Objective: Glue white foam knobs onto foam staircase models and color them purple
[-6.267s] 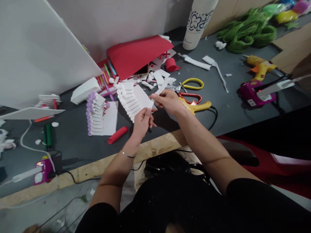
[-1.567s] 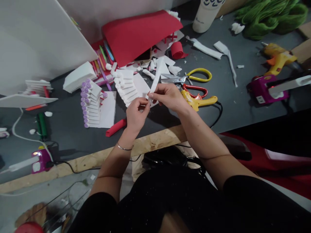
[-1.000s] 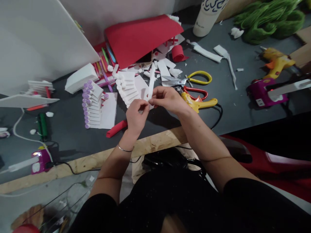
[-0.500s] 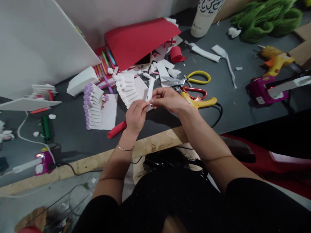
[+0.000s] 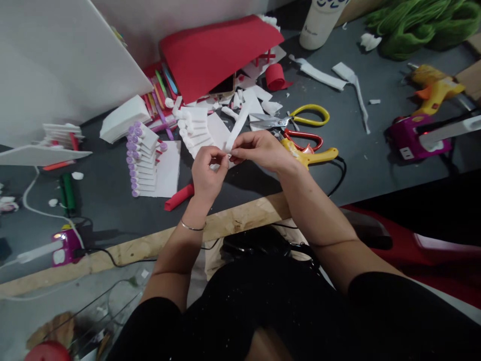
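Observation:
A narrow white strip (image 5: 239, 126), paper or foam, rises from between my fingertips and slants away over the table. My left hand (image 5: 208, 170) pinches its near end. Against those fingertips, my right hand (image 5: 259, 149) is closed on the same strip from the other side. Just beyond lies a fan of white pieces with rolled ends (image 5: 197, 131) on a white sheet. To the left, a row of white pieces with purple ends (image 5: 142, 163) rests on another white card (image 5: 168, 170). A red roll (image 5: 179, 197) lies beside my left wrist.
Yellow-handled scissors (image 5: 308, 115), red-handled pliers (image 5: 306, 139) and a yellow glue gun (image 5: 315, 157) lie right of my hands. Behind are a red sheet (image 5: 218, 55) and white scraps. A cup (image 5: 321, 25), green yarn (image 5: 424, 27) and purple power sockets (image 5: 417, 140) stand farther right.
The white strip now shows longer and leans more to the right. My left hand's fingers have curled and shifted slightly at the strip's end. The whole view has shifted a little.

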`<state>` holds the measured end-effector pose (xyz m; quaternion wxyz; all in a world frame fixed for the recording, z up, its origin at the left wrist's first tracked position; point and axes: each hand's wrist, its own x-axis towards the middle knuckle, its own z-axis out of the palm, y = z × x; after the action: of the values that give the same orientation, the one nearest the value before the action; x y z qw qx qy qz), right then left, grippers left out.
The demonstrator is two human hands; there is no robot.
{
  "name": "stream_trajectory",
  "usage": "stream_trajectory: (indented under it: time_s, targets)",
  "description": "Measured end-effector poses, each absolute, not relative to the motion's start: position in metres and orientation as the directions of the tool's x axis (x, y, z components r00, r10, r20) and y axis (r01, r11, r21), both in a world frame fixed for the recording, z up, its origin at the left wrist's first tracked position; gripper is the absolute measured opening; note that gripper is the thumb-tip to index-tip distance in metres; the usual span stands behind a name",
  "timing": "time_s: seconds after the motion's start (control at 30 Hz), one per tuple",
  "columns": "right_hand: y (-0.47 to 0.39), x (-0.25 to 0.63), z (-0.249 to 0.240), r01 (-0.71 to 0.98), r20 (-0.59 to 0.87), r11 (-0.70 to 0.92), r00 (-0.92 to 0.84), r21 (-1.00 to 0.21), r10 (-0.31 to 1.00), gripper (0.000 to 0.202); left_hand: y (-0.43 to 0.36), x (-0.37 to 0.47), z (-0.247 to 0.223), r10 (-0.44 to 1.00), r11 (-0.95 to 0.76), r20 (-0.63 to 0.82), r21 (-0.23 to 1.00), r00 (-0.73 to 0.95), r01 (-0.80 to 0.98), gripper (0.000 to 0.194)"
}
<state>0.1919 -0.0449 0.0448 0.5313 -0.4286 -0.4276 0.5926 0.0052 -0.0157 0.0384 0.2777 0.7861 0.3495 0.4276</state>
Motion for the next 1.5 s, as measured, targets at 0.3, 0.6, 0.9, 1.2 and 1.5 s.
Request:
stream_trajectory:
  time_s: [0.3,0.6,0.9,1.2,1.5]
  targets:
    - [-0.043,0.185,0.039,-0.24,-0.033,-0.038,-0.027,-0.97,0.999,0.043,-0.016,0.006,0.037,0.8,-0.583,0.475,0.758,0.367,0.292,0.009]
    - [-0.042,0.185,0.045,-0.363,-0.139,-0.148,-0.051,-0.92,0.989,0.047,-0.006,-0.004,0.041,0.559,-0.827,0.651,0.479,0.513,0.294,0.011]
    - [-0.042,0.185,0.044,-0.367,-0.155,-0.196,-0.138,-0.909,0.978,0.04,0.001,-0.011,0.041,0.466,-0.884,0.679,0.337,0.568,0.323,0.009]
    - [-0.042,0.18,0.04,-0.201,-0.001,-0.023,-0.11,-0.979,0.994,0.031,-0.009,-0.004,0.042,0.726,-0.661,0.51,0.703,0.461,0.264,0.026]
    - [-0.051,0.179,0.045,0.096,0.087,0.108,-0.204,-0.989,0.975,0.012,0.006,-0.004,0.017,0.921,-0.206,0.162,0.974,0.353,0.092,0.056]
